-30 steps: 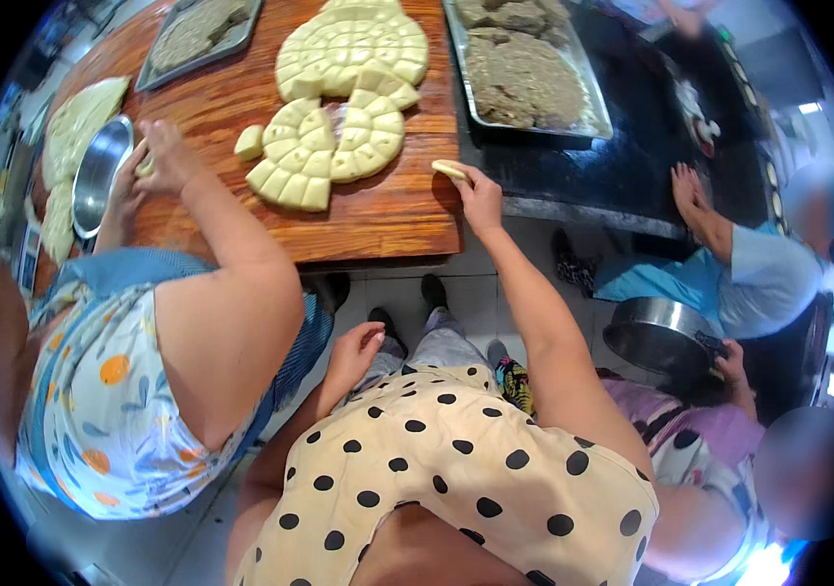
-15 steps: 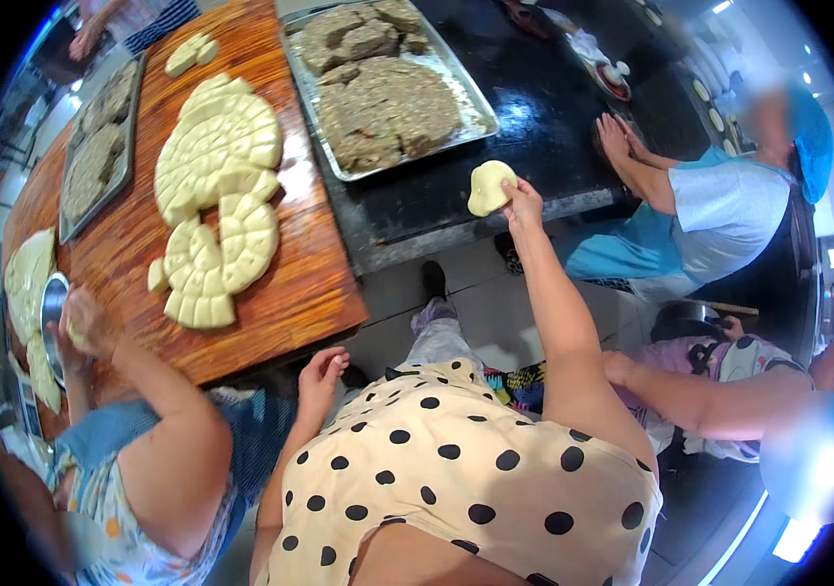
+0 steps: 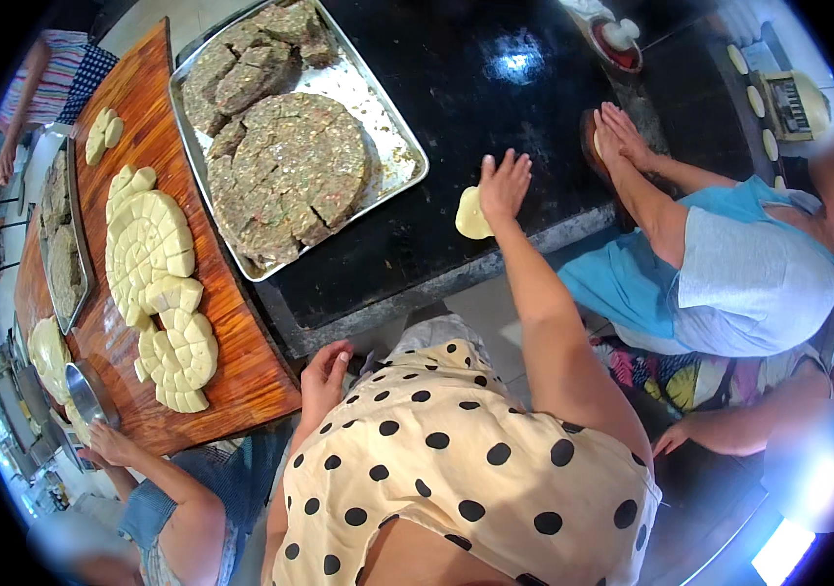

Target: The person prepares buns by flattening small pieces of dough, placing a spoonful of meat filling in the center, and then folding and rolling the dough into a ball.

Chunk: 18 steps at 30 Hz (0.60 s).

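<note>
While our right hand (image 3: 505, 188), fingers straight, overlaps the dough (image 3: 471, 215) on the counter (image 3: 387, 249), we seem to be laying it (left hand (image 3: 322, 381) loosely curled, apparently empty), needing next a clean release.

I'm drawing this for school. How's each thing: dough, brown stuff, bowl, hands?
Pale roundish dough piece: flattened, partly hidden by the right hand.
Brown speckled slab: cracked and cut, in a rectangular silver tray.
Pale yellow dough slab: cut into small blocks.
Round silver metal bowl: contents unclear.
Right hand: fingers extended, slightly parted.
Left hand: fingers loosely bent, holding nothing visible.
</note>
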Available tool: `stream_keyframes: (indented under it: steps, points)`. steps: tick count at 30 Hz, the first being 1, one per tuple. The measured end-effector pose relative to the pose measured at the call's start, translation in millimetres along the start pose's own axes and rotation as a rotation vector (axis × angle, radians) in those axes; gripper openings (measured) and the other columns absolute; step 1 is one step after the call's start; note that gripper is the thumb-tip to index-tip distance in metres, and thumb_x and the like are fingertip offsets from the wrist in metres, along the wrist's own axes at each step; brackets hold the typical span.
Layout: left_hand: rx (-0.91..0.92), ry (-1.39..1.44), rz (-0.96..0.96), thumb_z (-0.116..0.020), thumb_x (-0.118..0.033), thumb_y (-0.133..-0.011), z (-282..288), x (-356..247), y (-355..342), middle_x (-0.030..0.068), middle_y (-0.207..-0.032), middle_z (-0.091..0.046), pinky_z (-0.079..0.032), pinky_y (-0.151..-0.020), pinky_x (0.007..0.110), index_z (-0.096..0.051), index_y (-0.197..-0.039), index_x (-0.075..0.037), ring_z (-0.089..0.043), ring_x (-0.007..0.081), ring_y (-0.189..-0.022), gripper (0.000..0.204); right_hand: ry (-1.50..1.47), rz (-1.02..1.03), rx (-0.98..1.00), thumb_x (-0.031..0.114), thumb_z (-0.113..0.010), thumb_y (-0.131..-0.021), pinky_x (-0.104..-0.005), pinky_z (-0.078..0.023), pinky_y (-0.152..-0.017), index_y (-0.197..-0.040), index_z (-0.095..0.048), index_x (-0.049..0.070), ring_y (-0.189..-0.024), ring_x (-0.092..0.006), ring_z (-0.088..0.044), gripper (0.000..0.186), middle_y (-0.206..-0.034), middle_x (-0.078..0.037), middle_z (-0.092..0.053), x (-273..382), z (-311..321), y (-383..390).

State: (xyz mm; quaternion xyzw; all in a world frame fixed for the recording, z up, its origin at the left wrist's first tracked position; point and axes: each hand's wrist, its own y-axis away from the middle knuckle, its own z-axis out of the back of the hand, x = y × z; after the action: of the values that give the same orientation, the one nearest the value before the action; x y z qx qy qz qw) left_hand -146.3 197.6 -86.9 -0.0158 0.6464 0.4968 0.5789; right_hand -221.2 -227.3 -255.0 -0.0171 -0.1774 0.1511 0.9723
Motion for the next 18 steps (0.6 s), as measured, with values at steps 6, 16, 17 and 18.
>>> stream_keyframes:
  steps: [6, 16, 17, 18]
  points:
    - [-0.045, -0.013, 0.028, -0.057, -0.011, -0.098, -16, 0, -22, 0.0094, -0.105, -0.071, -0.049, -0.09, 0.028, -0.065, -0.115, 0.002, -0.065, 0.0145, -0.099, 0.022, 0.152, 0.189, 0.016, 0.054, -0.037, -0.099, -0.0522, -0.007, -0.12, -0.15, -0.032, 0.0, -0.147, -0.0402, -0.015, 0.074, -0.157, -0.028, -0.022, 30, 2, -5]
    - [0.024, -0.242, -0.118, -0.058, -0.016, -0.098, -26, -56, -39, 0.0127, -0.106, -0.071, -0.051, -0.086, 0.031, -0.065, -0.117, 0.0, -0.067, 0.0184, -0.097, 0.026, 0.022, 0.492, 0.106, 0.043, -0.051, -0.096, -0.0511, -0.012, -0.12, -0.149, -0.032, 0.002, -0.147, -0.039, -0.018, 0.07, -0.157, -0.027, -0.02, 5, 31, 21]
    - [0.015, -0.231, -0.137, -0.058, -0.016, -0.098, -25, -58, -39, 0.0131, -0.106, -0.071, -0.051, -0.086, 0.031, -0.065, -0.117, 0.0, -0.067, 0.0188, -0.097, 0.026, 0.03, 0.512, 0.124, 0.043, -0.052, -0.095, -0.0512, -0.013, -0.12, -0.149, -0.032, 0.002, -0.147, -0.0389, -0.019, 0.07, -0.157, -0.027, -0.02, 2, 32, 23]
    - [0.015, -0.293, -0.128, -0.059, -0.016, -0.097, -27, -60, -39, 0.0136, -0.106, -0.071, -0.052, -0.085, 0.031, -0.064, -0.117, 0.0, -0.067, 0.0197, -0.097, 0.026, 0.066, 0.508, 0.118, 0.042, -0.054, -0.094, -0.0495, -0.015, -0.12, -0.148, -0.033, 0.002, -0.145, -0.0387, -0.022, 0.07, -0.156, -0.026, -0.021, 0, 32, 16]
